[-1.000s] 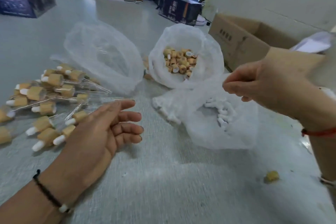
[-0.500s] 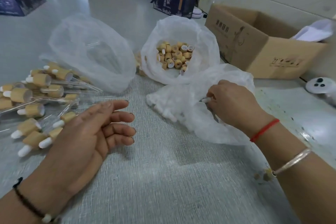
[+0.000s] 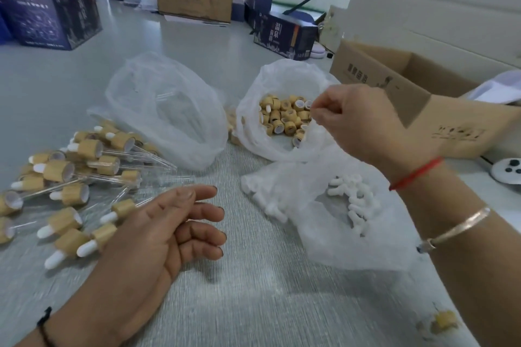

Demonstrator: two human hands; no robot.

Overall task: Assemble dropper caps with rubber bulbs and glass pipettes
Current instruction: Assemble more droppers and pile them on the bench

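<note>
Tan bamboo-look dropper caps (image 3: 284, 117) loose in white plastic bag (image 3: 253, 110); right hand (image 3: 358, 124) pinching bag rim; left hand (image 3: 158, 228) relaxed, fingers spread, on grey table (image 3: 253, 304).

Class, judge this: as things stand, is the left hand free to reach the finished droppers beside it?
Probably yes: the left hand lies open and holds nothing, right beside the finished droppers, with nothing between them.

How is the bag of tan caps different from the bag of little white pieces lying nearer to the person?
The bag of bamboo-look caps stands with its mouth gaping upward; the bag of white rubber bulbs lies slumped flat on the table. The caps are squat tan rings with white liners; the bulbs are slim and all white. The right hand hovers at the cap bag, not the bulb bag. Both bags are thin translucent plastic.
</note>
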